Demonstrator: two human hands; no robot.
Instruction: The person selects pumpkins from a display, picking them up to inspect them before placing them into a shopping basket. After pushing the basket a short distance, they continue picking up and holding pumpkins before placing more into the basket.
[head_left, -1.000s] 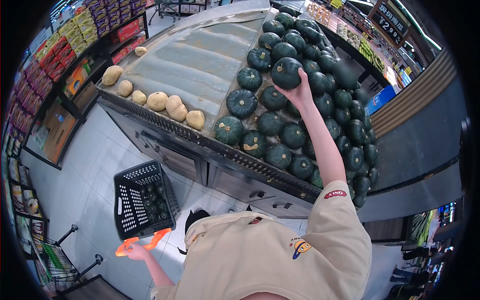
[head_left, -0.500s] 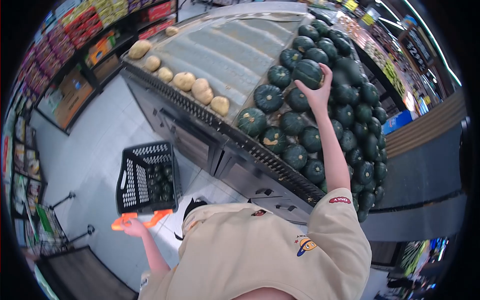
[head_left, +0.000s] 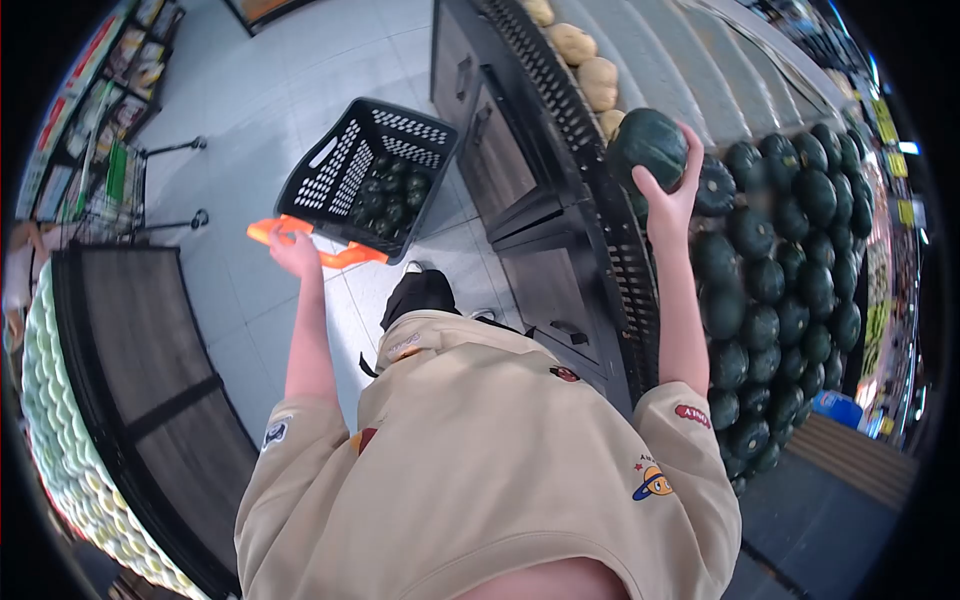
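Note:
A dark green squash (head_left: pixel 648 150) is gripped in my right hand (head_left: pixel 672 200), the fingers wrapped around its right side, above the front edge of the display stand. Behind and beside it, more dark green squashes (head_left: pixel 765 280) are piled in rows. My left hand (head_left: pixel 295 252) is closed around the orange handle (head_left: pixel 350 255) of a black shopping basket (head_left: pixel 432 135). Inside the basket, on its bottom, lie several dark green squashes (head_left: pixel 390 195). The basket is tilted toward me over the floor.
Pale tan squashes (head_left: pixel 597 82) line the stand's ridged edge (head_left: pixel 575 130). Dark cabinet doors (head_left: pixel 545 280) form its front. At the left stands another display (head_left: pixel 150 370) with pale round produce. A cart with a green panel (head_left: pixel 122 180) is near the shelves. Light tiles (head_left: pixel 240 120) cover the floor.
My right hand has lifted the squash off the pile and brought it over the stand's front edge. The view has turned toward the basket, which my left hand still holds.

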